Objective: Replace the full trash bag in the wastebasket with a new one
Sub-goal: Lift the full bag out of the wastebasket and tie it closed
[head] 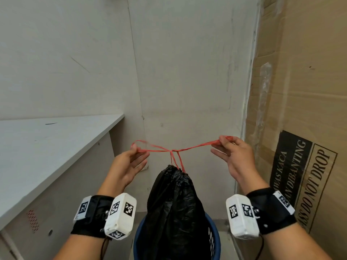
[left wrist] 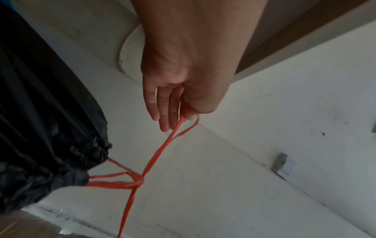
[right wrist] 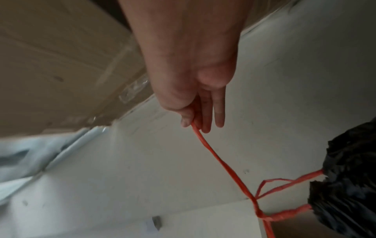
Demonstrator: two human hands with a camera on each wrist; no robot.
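A full black trash bag (head: 174, 203) stands in a blue wastebasket (head: 213, 241), its neck gathered tight. Two red drawstrings (head: 175, 151) rise from the neck and cross in a knot above the bag. My left hand (head: 134, 150) pinches the left string loop between thumb and forefinger, the other fingers straight. My right hand (head: 223, 142) pinches the right string end the same way. The strings run taut between both hands. In the left wrist view the knot (left wrist: 139, 181) sits beside the bag (left wrist: 40, 112); in the right wrist view the string (right wrist: 223, 164) leads down to the bag (right wrist: 350, 185).
A grey desk (head: 47, 147) stands at the left. A large cardboard box (head: 300, 109) printed "DO NOT DROP" leans at the right. A pale wall (head: 187, 72) closes the corner behind the bag. The wastebasket sits in the narrow gap between desk and box.
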